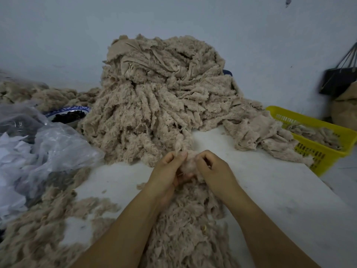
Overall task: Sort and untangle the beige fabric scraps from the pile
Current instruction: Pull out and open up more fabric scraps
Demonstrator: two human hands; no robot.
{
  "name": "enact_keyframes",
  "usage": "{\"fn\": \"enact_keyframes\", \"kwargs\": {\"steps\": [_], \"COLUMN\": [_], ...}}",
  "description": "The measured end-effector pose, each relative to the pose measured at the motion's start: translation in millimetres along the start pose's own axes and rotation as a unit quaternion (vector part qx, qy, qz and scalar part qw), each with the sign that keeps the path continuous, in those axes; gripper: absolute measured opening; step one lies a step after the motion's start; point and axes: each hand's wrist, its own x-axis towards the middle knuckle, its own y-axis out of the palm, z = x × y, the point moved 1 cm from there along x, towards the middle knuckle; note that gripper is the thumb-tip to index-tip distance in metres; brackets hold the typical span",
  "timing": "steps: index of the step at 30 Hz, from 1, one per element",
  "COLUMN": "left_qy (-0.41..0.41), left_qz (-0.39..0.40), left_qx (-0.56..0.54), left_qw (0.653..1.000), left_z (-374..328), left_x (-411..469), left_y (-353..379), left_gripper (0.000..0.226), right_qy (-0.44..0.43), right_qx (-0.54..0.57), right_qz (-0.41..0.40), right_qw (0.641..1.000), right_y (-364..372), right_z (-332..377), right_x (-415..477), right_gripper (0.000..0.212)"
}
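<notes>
A: Which step? Nearest first.
B: Loose beige scraps (185, 225) trail down the white table (270, 190) btwn the forearms. Just above, left hand (168, 171) and right hand (210, 167) both have fingers curled, thumbs pinching one fluffy scrap (188, 166) held btwn them. Looks like mid-untangle, teasing that bit free.
A: Next move?
B: Prob ease the hands gently apart. The scrap seems to run on into the big pile (160, 97) behind, so a hard tug could drag more w/ it. Then set it aside, maybe in the yellow basket (316, 122) far right, which holds some scraps, but that's a guess.
A: What can't you make out?
B: Fingertips are sunk in fluff, so exact grip's unclear. Can't tell where one scrap ends. On the left, a clear plastic bag (50, 144) blurs whatever's inside. The blue-rimmed bowl (77, 108) beyond holds sth dark, can't ID it. Basket's cut off at the frame edge. Black bag (338, 80) by the wall is blurred.
</notes>
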Motion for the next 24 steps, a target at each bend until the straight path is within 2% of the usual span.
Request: {"fn": "enact_keyframes", "kwargs": {"steps": [3, 5, 7, 9, 11, 12, 14, 15, 17, 19, 22, 24], "left_qy": [-0.012, -0.02, -0.013, 0.01, 0.046, 0.062, 0.079, 0.08, 0.063, 0.035, -0.009, -0.04], "left_qz": [-0.014, -0.018, -0.005, 0.021, 0.039, 0.046, 0.053, 0.052, 0.042, 0.038, 0.05, 0.038], "left_qx": [-0.018, -0.06, -0.057, 0.027, 0.146, 0.19, 0.236, 0.237, 0.189, 0.148, 0.092, 0.007], "left_qw": [1.0, 0.998, 0.998, 0.999, 0.987, 0.979, 0.967, 0.967, 0.979, 0.988, 0.994, 0.998], "left_z": [0.9, -0.7, -2.3, -1.1, 2.3, 3.9, 5.0, 4.4, 2.8, 2.1, 2.9, 0.2], "left_x": [1.0, 1.2, 0.2, -2.2, -4.9, -6.0, -6.4, -6.6, -6.3, -5.1, -4.9, -3.7], "left_y": [1.9, 2.5, 2.7, 3.4, 3.0, 2.8, 2.8, 2.9, 3.4, 4.0, 7.0, 7.4], "left_gripper": [0.016, 0.014, 0.012, 0.014, 0.019, 0.021, 0.022, 0.023, 0.026, 0.026, 0.023, 0.02], "right_qy": [0.052, 0.075, 0.065, 0.037, 0.021, 0.026, 0.053, 0.073, 0.126, 0.163, 0.19, 0.176], "right_qx": [0.022, 0.016, 0.021, 0.049, 0.027, 0.014, 0.035, 0.064, 0.157, 0.245, 0.281, 0.292], "right_qz": [-0.057, -0.052, -0.04, -0.045, -0.032, -0.016, -0.016, -0.044, -0.122, -0.164, -0.174, -0.171], "right_qw": [0.997, 0.996, 0.997, 0.997, 0.999, 0.999, 0.998, 0.994, 0.972, 0.942, 0.925, 0.924], "right_y": [-2.5, -3.6, -0.9, 2.0, 5.3, 7.8, 10.4, 8.2, -0.9, -7.2, -6.3, -3.7], "right_z": [-2.7, -6.4, -5.3, -2.3, -1.3, -0.5, -2.7, -4.5, -9.4, -11.5, -12.2, -8.4], "right_x": [3.0, 2.8, 0.1, -1.0, -0.7, -0.2, 1.1, 2.6, 7.5, 9.9, 10.8, 11.2], "right_gripper": [0.031, 0.03, 0.025, 0.021, 0.03, 0.027, 0.019, 0.018, 0.022, 0.023, 0.023, 0.023]}}
